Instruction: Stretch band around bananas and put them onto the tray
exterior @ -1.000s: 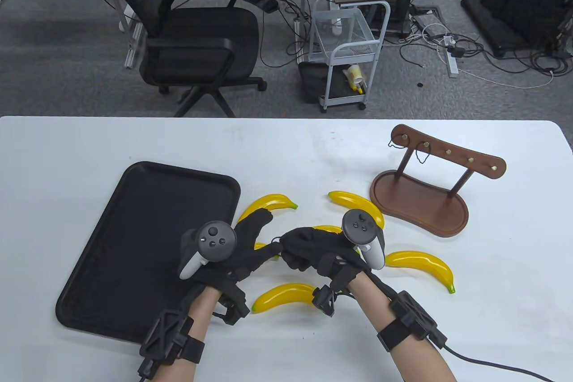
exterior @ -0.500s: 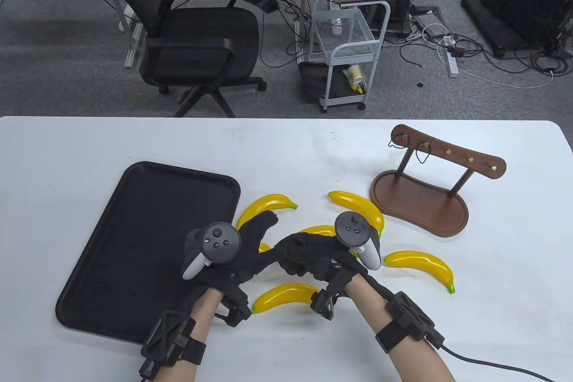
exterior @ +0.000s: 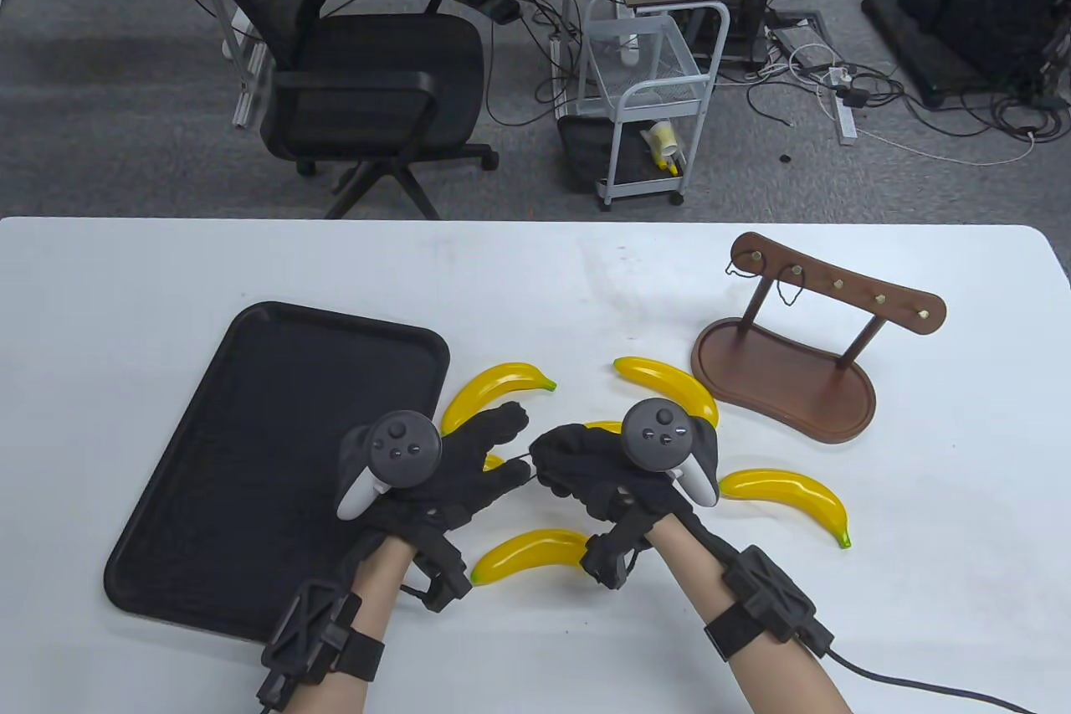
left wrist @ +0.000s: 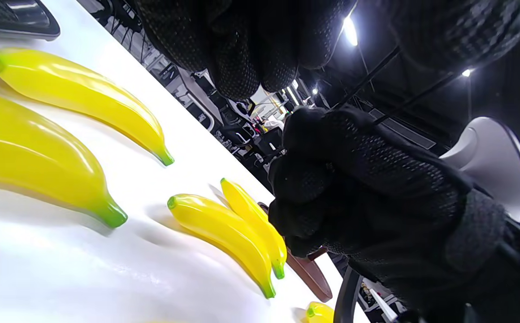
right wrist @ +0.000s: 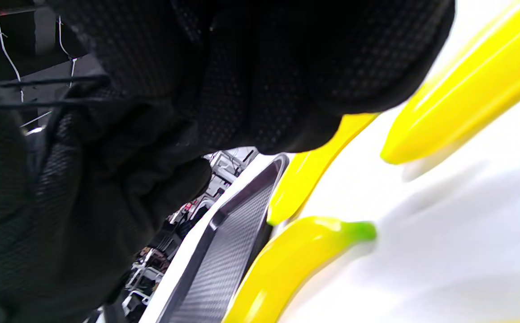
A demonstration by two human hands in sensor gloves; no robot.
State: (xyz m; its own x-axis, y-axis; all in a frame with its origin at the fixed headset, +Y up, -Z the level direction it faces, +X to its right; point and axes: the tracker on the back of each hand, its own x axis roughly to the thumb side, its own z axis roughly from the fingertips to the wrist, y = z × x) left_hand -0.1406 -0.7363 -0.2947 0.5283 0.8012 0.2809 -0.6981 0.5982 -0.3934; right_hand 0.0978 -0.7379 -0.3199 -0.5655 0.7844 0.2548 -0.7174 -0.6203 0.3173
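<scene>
Hidden: the middle banana (exterior: pixel 604 428) is mostly under the right hand (exterior: pixel 598 470); another shows only as a sliver by the left hand (exterior: pixel 468 467)
Band (left wrist: pixel 367 78): thin, dark; two taut strands between the hands above the table (exterior: pixel 535 279); hard to see from above
Hands: close together; each pinches the band
Bananas: glossy yellow, green tips; loose beside the black tray (exterior: pixel 251 446)

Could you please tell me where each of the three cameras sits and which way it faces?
Table view: above, looking down on both hands, left hand, right hand, and forearms.
Left wrist view: low by the table, tilted, facing the right hand and bananas.
Right wrist view: low, facing the tray; gloved fingers fill the top.
All three share the thin band between the hands.
</scene>
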